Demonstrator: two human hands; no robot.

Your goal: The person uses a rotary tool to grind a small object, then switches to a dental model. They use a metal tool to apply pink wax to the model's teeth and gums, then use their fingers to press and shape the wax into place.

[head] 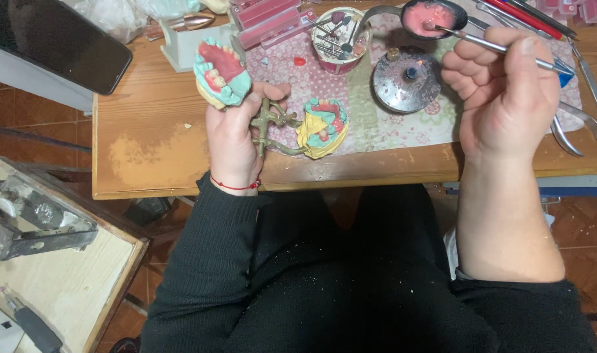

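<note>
meanwhile left hand point(233, 134) grips a brass articulator point(272, 124) with dental casts — right hand point(501, 91) pinches a metal spatula point(488, 44), tip in wax ladle point(432, 16).

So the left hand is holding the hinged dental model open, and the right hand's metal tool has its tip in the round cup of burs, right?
Not quite. In the head view the right hand holds the metal tool with its tip in the ladle of pink wax, not the cup of burs. The left hand does hold the hinged dental model open.
</note>
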